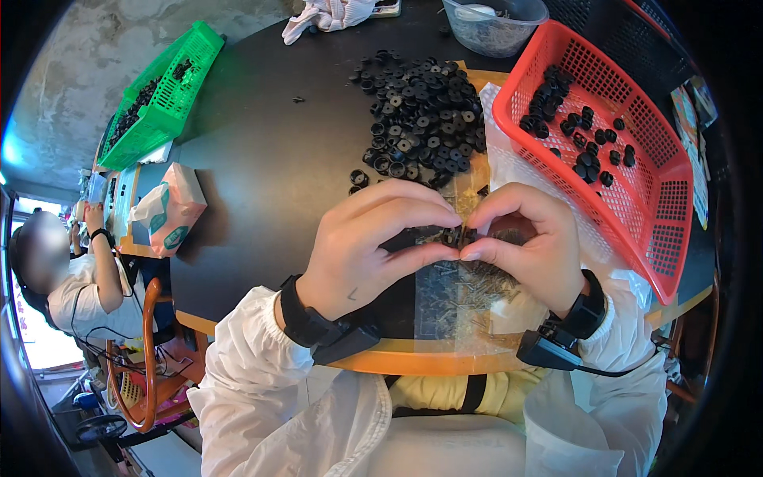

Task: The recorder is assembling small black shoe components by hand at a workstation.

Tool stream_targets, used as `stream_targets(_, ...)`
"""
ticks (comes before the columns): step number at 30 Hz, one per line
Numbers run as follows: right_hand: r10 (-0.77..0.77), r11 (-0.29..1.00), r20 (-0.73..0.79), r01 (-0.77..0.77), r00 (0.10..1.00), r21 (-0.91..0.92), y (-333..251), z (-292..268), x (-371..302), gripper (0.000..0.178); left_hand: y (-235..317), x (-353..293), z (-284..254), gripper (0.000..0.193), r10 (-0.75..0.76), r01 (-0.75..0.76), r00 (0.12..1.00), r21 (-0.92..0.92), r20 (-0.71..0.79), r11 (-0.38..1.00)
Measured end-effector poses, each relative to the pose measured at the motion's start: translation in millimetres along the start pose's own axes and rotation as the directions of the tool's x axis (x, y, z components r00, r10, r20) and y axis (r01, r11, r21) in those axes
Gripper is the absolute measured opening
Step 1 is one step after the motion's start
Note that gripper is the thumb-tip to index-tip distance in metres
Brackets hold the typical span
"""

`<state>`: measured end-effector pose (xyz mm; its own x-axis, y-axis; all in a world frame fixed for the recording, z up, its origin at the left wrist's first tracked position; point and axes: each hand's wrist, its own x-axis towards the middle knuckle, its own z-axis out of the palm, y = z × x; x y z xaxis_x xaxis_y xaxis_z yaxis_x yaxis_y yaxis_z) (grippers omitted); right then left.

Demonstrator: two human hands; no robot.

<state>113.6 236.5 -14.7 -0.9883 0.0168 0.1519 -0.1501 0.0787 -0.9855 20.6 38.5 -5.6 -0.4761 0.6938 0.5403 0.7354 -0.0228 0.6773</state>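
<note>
My left hand [373, 234] and my right hand [536, 242] meet over the near part of the dark table. Thumb and fingertips of both pinch a small black plastic part [455, 236] between them; the fingers cover most of it, so its exact shape is hidden. Just beyond my hands lies a heap of round black plastic caps [425, 111], some showing a centre hole. Below my fingers, many small metal pins [457, 306] are scattered on a clear plastic sheet by the table edge.
A red basket [548, 163] holding black wheel-like pieces stands at the right. A clear bowl [497, 36] is at the back. On the left are a green basket [168, 99] with black parts and a tissue pack [176, 208]. Another person [87, 278] sits at far left.
</note>
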Motion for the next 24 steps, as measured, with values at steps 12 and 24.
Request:
stream_targets(12, 0.001, 1.000, 0.003, -0.001, 1.000, 0.008, -0.9, 1.8, -0.7, 0.024, 1.0, -1.3, 1.3, 0.035, -0.028, 0.027, 0.999, 0.059, 0.015, 0.998)
stream_targets(24, -0.005, 1.000, 0.016, 0.004, 1.000, 0.027, 1.3, 1.8, -0.8, 0.024, -0.7, -2.5, 4.1, 0.033, -0.009, 0.010, 0.999, 0.034, -0.042, 0.999)
